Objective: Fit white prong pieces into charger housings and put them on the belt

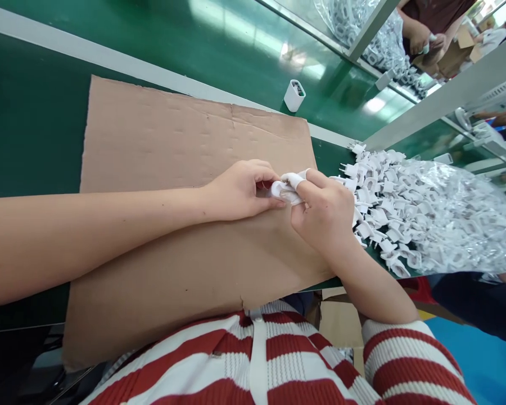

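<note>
Over the cardboard sheet (160, 135), my left hand (248, 191) pinches a small white plastic piece (277, 189) between thumb and fingers. The piece has a rounded, loop-like end, and most of it is hidden by the fingers. My right hand (326, 214) closes on its other side, with white coverings (294, 180) on some fingertips. Just right of that hand lies a heap of white plug pieces (375, 197) with rounded loops, several showing two pins.
A clear plastic bag (472, 219) holds more plug pieces at the right. One white oval housing (294, 97) stands upright on the green table (219, 39) beyond the cardboard. A grey frame bar (438, 84) crosses the upper right; behind it, another person's hands (424, 42) hold a white piece.
</note>
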A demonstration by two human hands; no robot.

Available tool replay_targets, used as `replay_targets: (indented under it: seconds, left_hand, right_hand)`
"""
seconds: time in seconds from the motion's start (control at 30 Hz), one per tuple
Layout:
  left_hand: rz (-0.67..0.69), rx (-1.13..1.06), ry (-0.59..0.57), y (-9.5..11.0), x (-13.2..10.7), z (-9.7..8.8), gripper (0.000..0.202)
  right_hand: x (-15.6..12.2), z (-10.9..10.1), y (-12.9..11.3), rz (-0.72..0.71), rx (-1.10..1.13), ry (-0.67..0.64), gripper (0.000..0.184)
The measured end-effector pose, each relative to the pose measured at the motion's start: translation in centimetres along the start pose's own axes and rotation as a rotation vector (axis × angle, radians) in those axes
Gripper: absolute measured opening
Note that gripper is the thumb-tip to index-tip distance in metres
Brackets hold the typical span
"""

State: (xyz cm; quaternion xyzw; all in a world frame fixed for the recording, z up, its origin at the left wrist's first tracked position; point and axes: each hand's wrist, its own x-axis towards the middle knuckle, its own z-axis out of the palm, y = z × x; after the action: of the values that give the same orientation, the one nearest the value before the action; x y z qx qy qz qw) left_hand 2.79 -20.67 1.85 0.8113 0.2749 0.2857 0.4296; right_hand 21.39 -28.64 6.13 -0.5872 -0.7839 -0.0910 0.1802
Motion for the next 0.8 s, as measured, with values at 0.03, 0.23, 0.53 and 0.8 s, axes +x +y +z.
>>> replay_targets:
  seconds: [0.03,0.23,0.53,0.8]
  left_hand:
    - [-0.004,0.004,0.007,0.0,0.0,0.1,0.032]
    - [-0.126,-0.069,-0.086,0.6,0.7,-0.9,0.044]
    - [-0.344,0.285,0.357,-8.3,9.5,-12.9,0.073]
    - [-0.485,0.656,0.631,-8.4,11.1,-13.5,0.111]
  right_hand:
    - [-0.1,0.2,0.2,0.016,0.042,0.001,0.023]
    - [0.2,-0.5,3.9,0.045,0.377,-0.100,0.056]
    - [-1.0,0.2,10.8,0.234,-0.194,-0.281,0.050]
    - [0.9,-0.3,9.5,0.421,0.312,-0.018,0.038]
